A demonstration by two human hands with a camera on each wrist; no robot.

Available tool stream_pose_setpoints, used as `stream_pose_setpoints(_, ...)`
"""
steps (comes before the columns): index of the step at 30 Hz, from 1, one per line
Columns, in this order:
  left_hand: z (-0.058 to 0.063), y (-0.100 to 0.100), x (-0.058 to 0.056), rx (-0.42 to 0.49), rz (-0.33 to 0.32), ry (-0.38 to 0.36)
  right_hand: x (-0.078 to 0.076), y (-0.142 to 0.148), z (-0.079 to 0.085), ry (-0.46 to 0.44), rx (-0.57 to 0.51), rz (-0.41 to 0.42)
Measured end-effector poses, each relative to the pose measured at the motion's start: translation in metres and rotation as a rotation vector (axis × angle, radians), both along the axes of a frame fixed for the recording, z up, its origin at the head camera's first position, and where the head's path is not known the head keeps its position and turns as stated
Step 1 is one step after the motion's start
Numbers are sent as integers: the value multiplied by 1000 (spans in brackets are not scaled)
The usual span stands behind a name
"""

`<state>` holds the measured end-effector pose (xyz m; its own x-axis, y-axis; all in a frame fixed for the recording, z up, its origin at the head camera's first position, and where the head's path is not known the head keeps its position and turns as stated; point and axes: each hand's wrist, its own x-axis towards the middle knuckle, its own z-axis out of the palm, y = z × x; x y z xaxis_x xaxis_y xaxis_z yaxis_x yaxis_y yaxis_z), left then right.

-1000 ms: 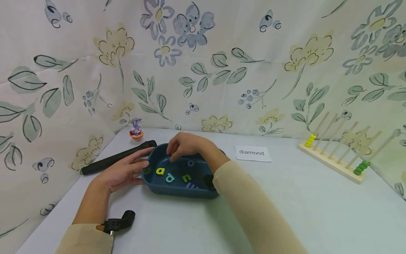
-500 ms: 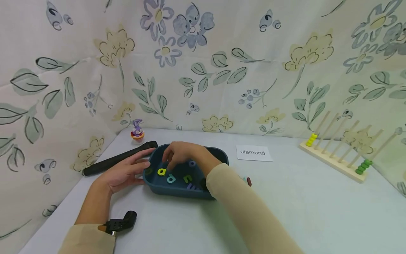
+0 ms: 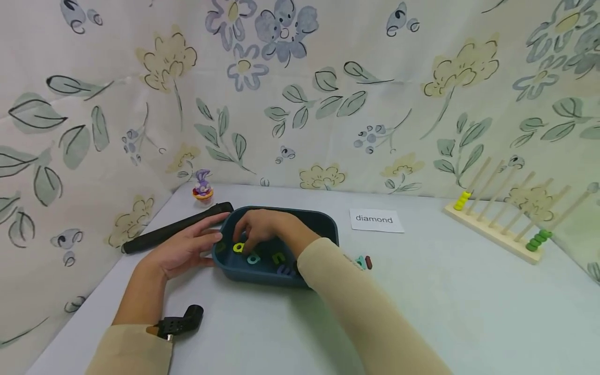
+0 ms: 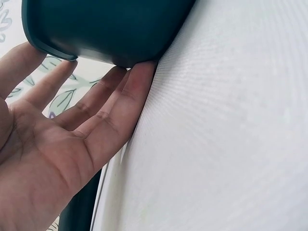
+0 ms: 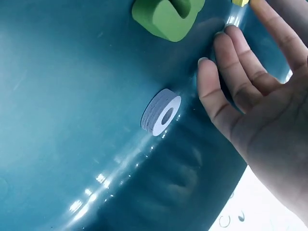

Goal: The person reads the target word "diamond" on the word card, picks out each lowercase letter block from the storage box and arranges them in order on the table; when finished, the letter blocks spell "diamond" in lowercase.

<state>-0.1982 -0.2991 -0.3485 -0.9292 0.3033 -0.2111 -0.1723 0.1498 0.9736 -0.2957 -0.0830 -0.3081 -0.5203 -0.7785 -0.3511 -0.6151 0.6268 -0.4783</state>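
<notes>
Your right hand [image 3: 260, 226] reaches down into the blue-green tub [image 3: 262, 277], and your right sleeve [image 3: 361, 302] crosses its near right corner, hiding part of the inside. A teal letter [image 3: 253, 258] lies just right of the right fingertips and a little nearer you, with a green letter [image 3: 278, 258] farther right and a purple letter [image 3: 283, 269] nearer you than that one; a lavender ring [image 5: 161, 113] sits on the tub floor under the hand. Your left hand [image 3: 185, 250] touches the tub's left end, fingers spread, with a black rod [image 3: 178, 229] beyond it and a purple figurine [image 3: 203, 187] farther off. Right of the grip lies the "diamond" card [image 3: 376, 220], with an abacus [image 3: 492, 232] well apart past it. The yellow letter [image 3: 238, 248] is at your right fingertips, towards the tub's left end; it faces up, its long axis too small to tell, while the tub's runs left to right. Finger and thumb are close about it, but I cannot tell whether they clamp it. Compared with half a second ago, your right fingers are closer to the yellow letter, and the head camera has lost the ring behind your hand.
</notes>
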Motion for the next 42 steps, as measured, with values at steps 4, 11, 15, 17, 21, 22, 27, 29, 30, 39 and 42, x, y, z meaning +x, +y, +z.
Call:
stream_pose_setpoints(4,-1,-1,1,-1,-3,13,1,-2,-2,11,8,-21)
stream_pose_setpoints(11,-1,-2,1,2,-6,14,3,-7,-9,32,14,-34)
stream_pose_setpoints(15,-2,-1,1,8,-7,4,4,-7,-12,67,9,-16)
stream_pose_setpoints(17,-2,-1,1,12,-8,-1,4,-7,-13,72,10,-18)
stream_pose_setpoints(21,-2,0,1,18,-7,8,4,-6,-13,77,10,-23)
stream_pose_setpoints(22,-2,0,2,18,-6,11,4,-5,-12,79,9,-26)
stream_pose_setpoints(27,-1,-1,3,13,0,12,5,-6,-11,83,4,-33)
stream_pose_setpoints(29,-1,-1,3,10,1,10,5,-6,-11,79,4,-36)
stream_pose_setpoints(30,-1,-1,3,9,0,9,5,-6,-11,76,4,-36)
stream_pose_setpoints(39,0,-3,2,2,-2,17,2,-4,-9,84,-25,-20)
stream_pose_setpoints(42,-1,-4,2,1,-1,12,1,-2,-8,57,-35,-20)
